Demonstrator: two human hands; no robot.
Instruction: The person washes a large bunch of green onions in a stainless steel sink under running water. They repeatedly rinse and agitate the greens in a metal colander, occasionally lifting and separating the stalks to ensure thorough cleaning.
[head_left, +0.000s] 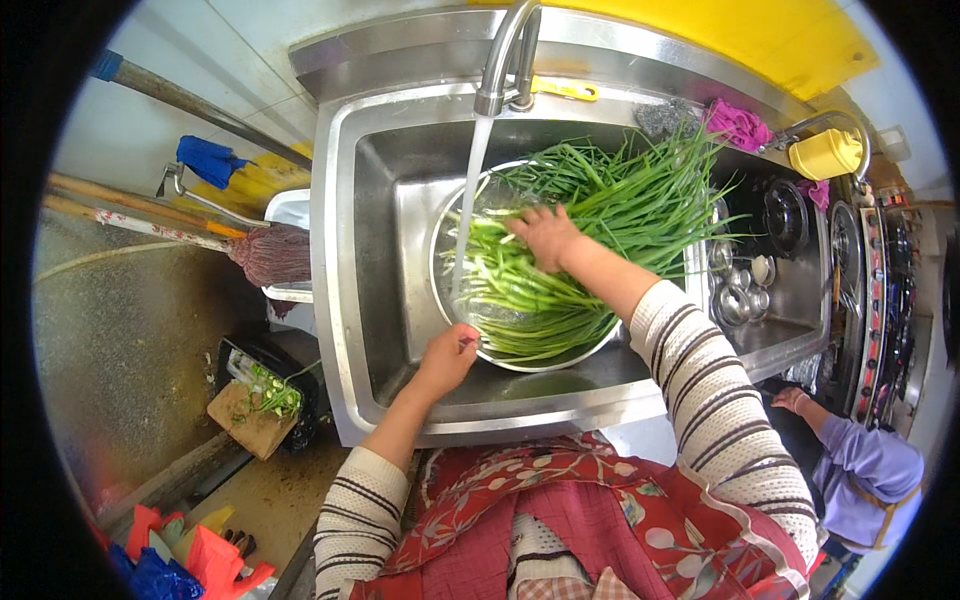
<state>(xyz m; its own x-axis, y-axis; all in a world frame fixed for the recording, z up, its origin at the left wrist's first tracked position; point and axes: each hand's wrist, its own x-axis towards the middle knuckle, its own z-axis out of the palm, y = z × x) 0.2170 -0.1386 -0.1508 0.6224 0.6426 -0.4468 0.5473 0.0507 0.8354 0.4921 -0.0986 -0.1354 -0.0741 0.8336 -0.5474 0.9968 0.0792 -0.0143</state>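
Observation:
A round metal basin (433, 277) sits in the large stainless steel sink bowl (379, 285). Water runs into its left side from the curved faucet (491, 82). A big bunch of green onions (645, 202) lies in the basin, pale stem ends to the left in the water, long green leaves reaching over the right rim onto the sink divider. My right hand (547, 236) rests palm down on the stems, fingers spread. At the near left rim, my left hand (450, 356) pinches the basin's edge between thumb and fingers.
Metal cups (739, 300) and a dark lid (786, 217) lie in the smaller right bowl. A yellow-handled tool (564, 88), steel scourer (664, 118) and magenta cloth (736, 126) line the back ledge. Left stand a mop (270, 255) and scrap bin (307, 382). Another person (870, 465) is at right.

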